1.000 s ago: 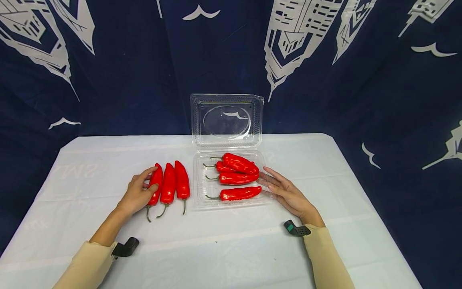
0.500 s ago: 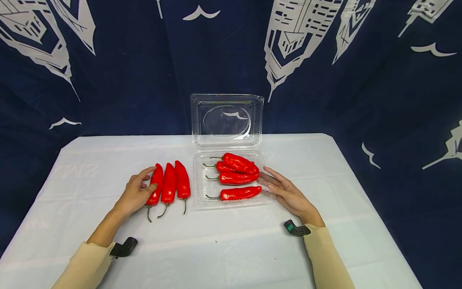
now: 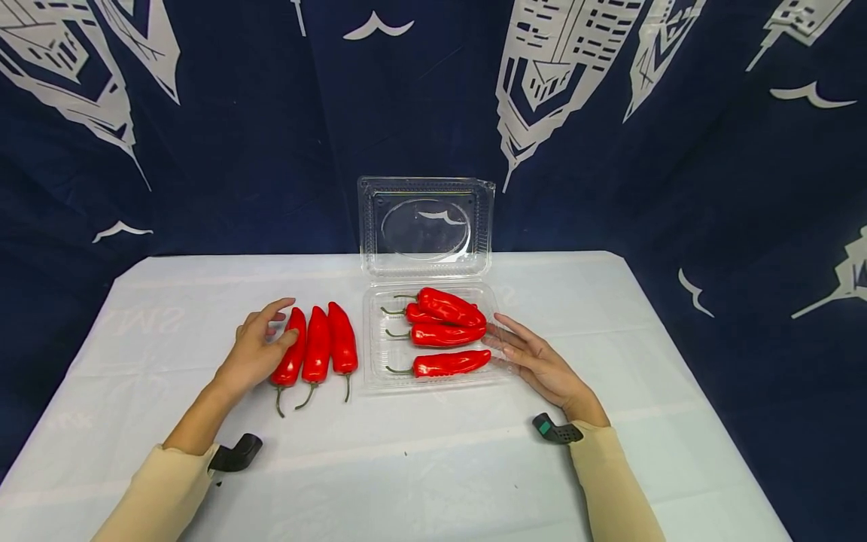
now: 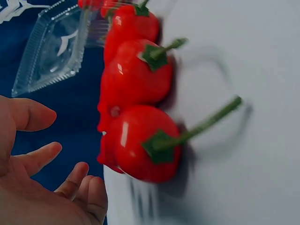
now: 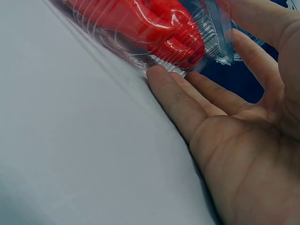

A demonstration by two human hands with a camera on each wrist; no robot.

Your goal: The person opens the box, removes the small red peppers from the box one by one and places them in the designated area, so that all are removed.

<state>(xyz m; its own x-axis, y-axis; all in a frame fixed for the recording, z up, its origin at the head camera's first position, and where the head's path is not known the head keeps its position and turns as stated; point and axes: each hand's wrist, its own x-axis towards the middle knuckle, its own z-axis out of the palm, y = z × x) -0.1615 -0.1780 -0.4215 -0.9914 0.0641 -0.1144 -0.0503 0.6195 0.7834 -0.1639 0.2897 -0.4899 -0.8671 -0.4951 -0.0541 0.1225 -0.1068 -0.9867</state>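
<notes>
Left hand [image 3: 252, 355]: fingers wide, holding nothing; leftmost long glossy red pepper [image 3: 287, 367] lies on white tabletop [image 3: 433, 474] just beside them, contact unclear. Two matching red peppers [image 3: 316, 357] alongside. Right hand [image 3: 550, 370]: fingers extended, tips at clear plastic container [image 3: 375, 365] bearing four red peppers [image 3: 447, 336].

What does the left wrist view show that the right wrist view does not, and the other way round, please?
Only the left wrist view shows the left hand and the three loose red peppers with their green stems. Only the right wrist view shows the right hand, beside a ribbed wall of the clear container. Both show part of that container, red peppers inside it, the white table and the blue cloth.
</notes>
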